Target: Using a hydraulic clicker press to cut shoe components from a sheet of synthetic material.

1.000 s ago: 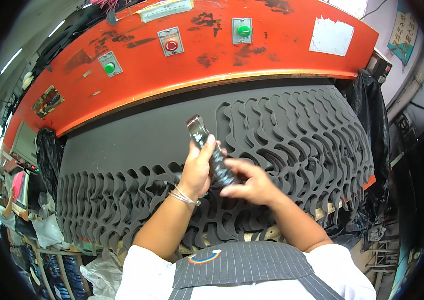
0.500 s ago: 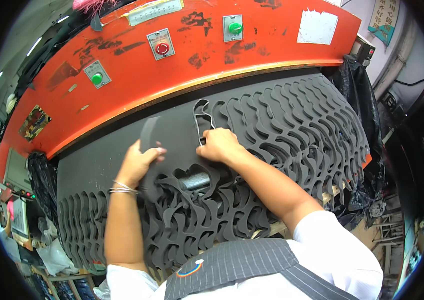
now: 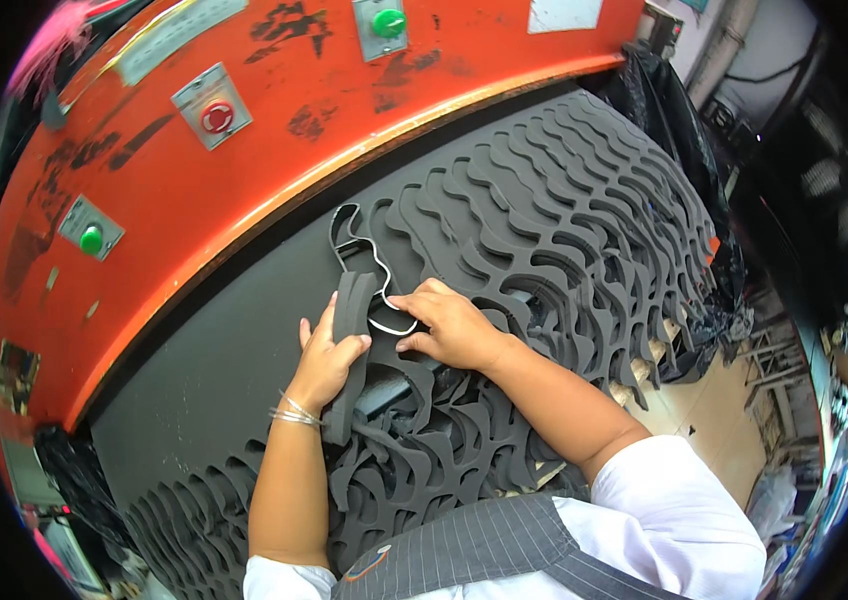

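A thin metal cutting die (image 3: 385, 278), a wavy closed outline, stands on the dark grey foam sheet (image 3: 234, 330) at the border between uncut and cut foam. My right hand (image 3: 454, 325) has its thumb and index finger on the die's near end. In my left hand (image 3: 324, 360) are curved dark grey foam pieces (image 3: 353, 305), held upright beside the die, between thumb and fingers. The pieces partly cover the die's left side. Just below the hands, a dark shiny block (image 3: 382, 392) shows through the cut foam.
Cut foam webbing (image 3: 564, 230) with wavy openings spreads right and along the near edge. Behind the sheet rises an orange machine beam (image 3: 284, 130) with a red button (image 3: 217, 117) and green buttons (image 3: 92, 240). Black plastic (image 3: 659, 110) hangs at the right end.
My left hand has come right, bringing the foam pieces against the die. My right hand stays at the die's near end, its grip shifted. The view has turned and shifted.
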{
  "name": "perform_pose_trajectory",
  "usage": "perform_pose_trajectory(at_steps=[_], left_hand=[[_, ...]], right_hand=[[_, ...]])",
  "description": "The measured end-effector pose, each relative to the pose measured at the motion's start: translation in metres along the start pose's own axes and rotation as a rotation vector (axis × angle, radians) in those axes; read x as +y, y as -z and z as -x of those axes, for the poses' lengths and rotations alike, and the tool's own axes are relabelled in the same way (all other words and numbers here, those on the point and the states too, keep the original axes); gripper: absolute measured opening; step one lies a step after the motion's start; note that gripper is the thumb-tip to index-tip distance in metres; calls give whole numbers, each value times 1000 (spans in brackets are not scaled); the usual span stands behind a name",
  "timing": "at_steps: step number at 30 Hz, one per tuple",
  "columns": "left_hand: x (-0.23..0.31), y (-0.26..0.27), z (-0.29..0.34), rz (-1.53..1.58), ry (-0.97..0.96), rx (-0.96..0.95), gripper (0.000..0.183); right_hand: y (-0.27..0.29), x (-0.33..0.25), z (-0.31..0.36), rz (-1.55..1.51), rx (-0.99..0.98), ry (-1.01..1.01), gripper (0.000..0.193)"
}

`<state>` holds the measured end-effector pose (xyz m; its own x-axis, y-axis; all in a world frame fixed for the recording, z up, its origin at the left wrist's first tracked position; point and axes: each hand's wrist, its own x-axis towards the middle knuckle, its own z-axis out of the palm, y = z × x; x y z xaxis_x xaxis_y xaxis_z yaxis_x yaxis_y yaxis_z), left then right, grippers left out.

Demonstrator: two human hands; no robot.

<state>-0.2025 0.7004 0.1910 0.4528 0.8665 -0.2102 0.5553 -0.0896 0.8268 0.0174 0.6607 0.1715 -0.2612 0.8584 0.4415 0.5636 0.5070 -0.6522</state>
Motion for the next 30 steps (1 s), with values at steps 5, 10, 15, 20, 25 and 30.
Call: perform_pose_trajectory(at_steps=[5, 10, 15, 20, 25, 30], left_hand=[[10, 4, -5, 55, -17, -5, 75], [12, 4, 3, 11, -15, 53, 73], [10, 23, 47, 598, -128, 492, 30], [39, 73, 112, 247, -436, 1132, 16], [30, 87, 142, -59, -767, 1553, 16], [52, 72, 185, -313, -489, 1372, 17]], right_hand=[[4, 8, -8, -2, -30, -23, 61], [2, 0, 0, 41, -61, -60, 66], [34, -16, 1, 43, -20, -2, 67], [85, -37, -27, -217, 359, 14, 48], [119, -41, -66, -246, 664, 159, 13], [130, -51, -35, -335, 531, 48, 11]])
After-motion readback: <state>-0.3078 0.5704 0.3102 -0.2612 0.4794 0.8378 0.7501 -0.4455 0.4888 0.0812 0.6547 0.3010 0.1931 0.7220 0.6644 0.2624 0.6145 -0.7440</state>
